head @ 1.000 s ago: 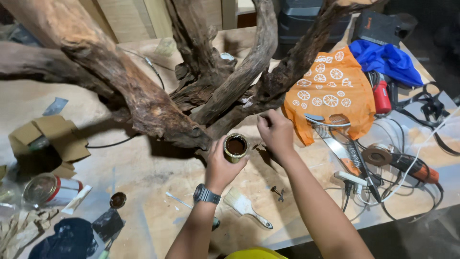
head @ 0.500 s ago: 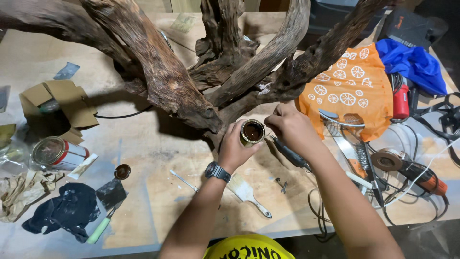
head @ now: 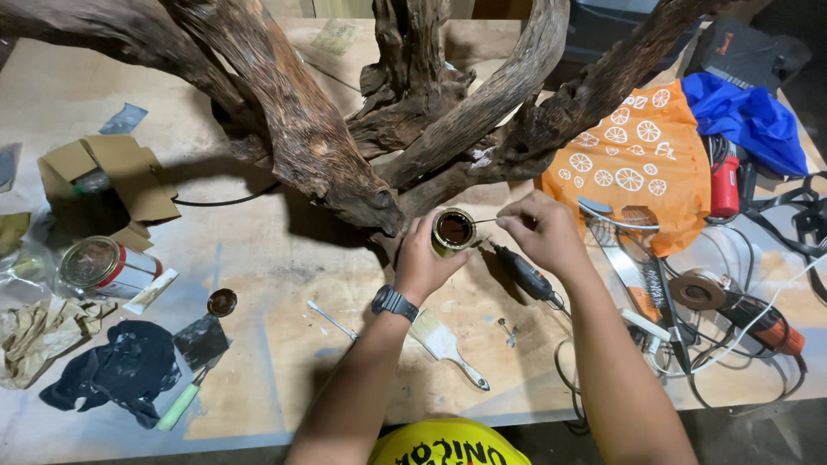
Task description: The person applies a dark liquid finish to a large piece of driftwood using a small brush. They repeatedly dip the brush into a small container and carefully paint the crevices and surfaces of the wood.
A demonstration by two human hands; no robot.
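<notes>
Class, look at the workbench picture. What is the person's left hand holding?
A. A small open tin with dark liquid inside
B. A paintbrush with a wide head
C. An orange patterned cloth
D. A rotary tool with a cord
A: the left hand is wrapped around a small open tin of dark liquid, while the paintbrush lies on the bench.

Dark brown liquid fills the small gold-rimmed tin [head: 453,231] in the left grip [head: 428,263]. Right of the right grip [head: 536,231] lies an orange cloth [head: 642,164] with white citrus-slice print, beyond it a blue cloth [head: 748,116].
</notes>
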